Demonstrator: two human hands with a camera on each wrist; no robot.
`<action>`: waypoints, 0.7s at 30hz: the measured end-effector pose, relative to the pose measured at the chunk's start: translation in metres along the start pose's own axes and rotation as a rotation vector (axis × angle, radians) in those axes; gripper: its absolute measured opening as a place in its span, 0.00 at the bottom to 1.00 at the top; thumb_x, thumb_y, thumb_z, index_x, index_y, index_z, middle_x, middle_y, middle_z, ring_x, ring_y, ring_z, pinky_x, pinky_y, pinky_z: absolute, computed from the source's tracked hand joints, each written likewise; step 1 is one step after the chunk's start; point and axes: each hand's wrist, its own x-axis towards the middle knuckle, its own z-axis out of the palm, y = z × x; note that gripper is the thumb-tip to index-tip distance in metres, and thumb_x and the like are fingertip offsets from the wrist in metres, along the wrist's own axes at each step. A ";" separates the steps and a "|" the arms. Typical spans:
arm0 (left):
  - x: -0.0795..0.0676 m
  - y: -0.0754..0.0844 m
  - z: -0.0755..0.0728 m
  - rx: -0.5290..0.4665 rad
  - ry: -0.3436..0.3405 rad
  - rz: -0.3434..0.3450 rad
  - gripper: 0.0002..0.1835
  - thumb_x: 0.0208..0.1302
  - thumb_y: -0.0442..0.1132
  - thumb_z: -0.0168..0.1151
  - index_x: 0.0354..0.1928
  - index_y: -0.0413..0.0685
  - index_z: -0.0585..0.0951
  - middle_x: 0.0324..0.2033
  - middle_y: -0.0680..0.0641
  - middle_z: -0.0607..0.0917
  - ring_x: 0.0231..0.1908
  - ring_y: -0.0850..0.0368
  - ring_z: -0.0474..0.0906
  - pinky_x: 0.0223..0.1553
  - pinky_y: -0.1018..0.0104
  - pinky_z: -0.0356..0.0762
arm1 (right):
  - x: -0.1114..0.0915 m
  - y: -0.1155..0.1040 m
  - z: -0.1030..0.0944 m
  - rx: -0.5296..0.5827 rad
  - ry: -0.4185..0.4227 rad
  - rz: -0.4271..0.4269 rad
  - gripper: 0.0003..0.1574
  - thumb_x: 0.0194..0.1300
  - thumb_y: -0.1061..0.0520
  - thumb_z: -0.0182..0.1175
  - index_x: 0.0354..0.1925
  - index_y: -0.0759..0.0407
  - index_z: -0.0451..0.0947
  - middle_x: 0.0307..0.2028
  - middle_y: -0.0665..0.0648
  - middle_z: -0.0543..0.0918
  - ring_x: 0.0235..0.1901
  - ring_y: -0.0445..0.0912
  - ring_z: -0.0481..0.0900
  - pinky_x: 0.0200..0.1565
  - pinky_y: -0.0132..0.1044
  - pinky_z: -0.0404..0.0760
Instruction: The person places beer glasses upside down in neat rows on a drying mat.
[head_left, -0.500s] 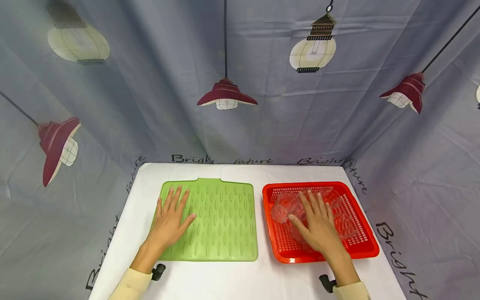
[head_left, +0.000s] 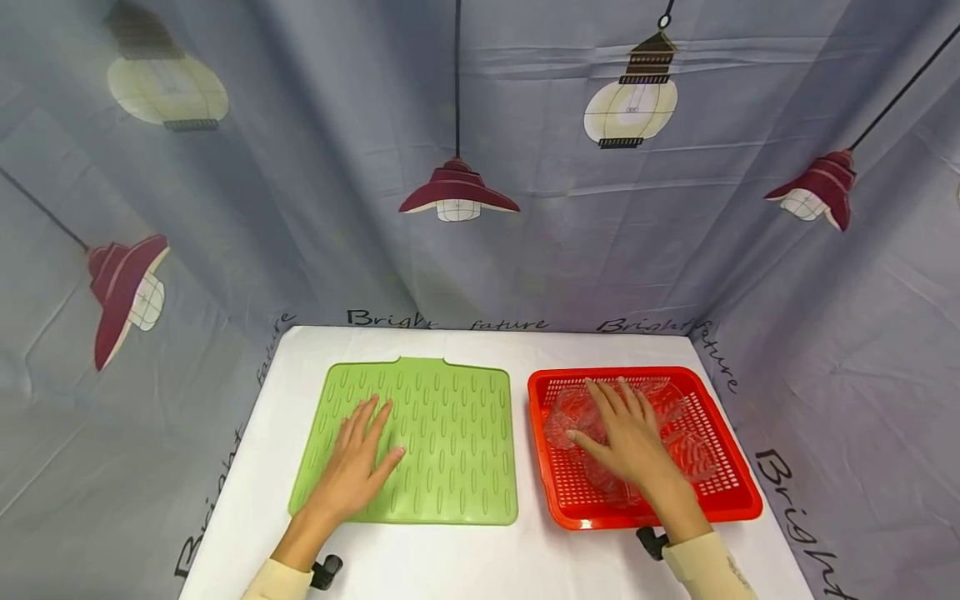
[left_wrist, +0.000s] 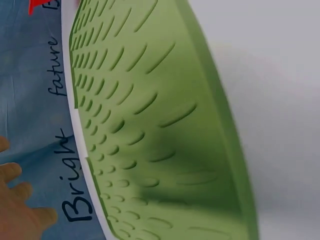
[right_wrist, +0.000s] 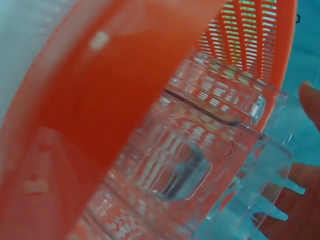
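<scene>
My left hand (head_left: 352, 475) hovers above the left part of a flat green mat (head_left: 457, 450) with raised oval ridges, fingers loosely spread and holding nothing. In the left wrist view, that hand's fingers (left_wrist: 45, 217) show at the lower left, apart from the mat. My right hand (head_left: 633, 450) reaches over a red slotted plastic basket (head_left: 581, 523), fingers spread and slightly bent. Inside lie several clear, see-through container-like pieces (head_left: 693, 458) with thin rims. The right wrist view shows the fingers (right_wrist: 305, 175) behind the edge of one clear piece (right_wrist: 220, 100); contact cannot be told.
Both mat and basket lie on a white table (head_left: 525, 558), side by side with a narrow strip between them. A grey curtain (head_left: 337, 208) printed with lamps surrounds the table at the back and sides. Black wrist straps (head_left: 326, 572) show near both cuffs.
My left hand has shifted toward me and a little to the right over the mat. The right hand's fingers have bent slightly over the clear pieces, and its thumb has moved a little left.
</scene>
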 end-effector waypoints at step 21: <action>-0.023 -0.001 0.015 -0.031 0.017 -0.025 0.42 0.82 0.56 0.57 0.88 0.53 0.53 0.87 0.41 0.52 0.86 0.34 0.46 0.83 0.27 0.48 | 0.019 -0.002 -0.001 -0.030 -0.024 -0.026 0.55 0.66 0.41 0.76 0.79 0.62 0.65 0.73 0.71 0.75 0.77 0.70 0.62 0.79 0.75 0.52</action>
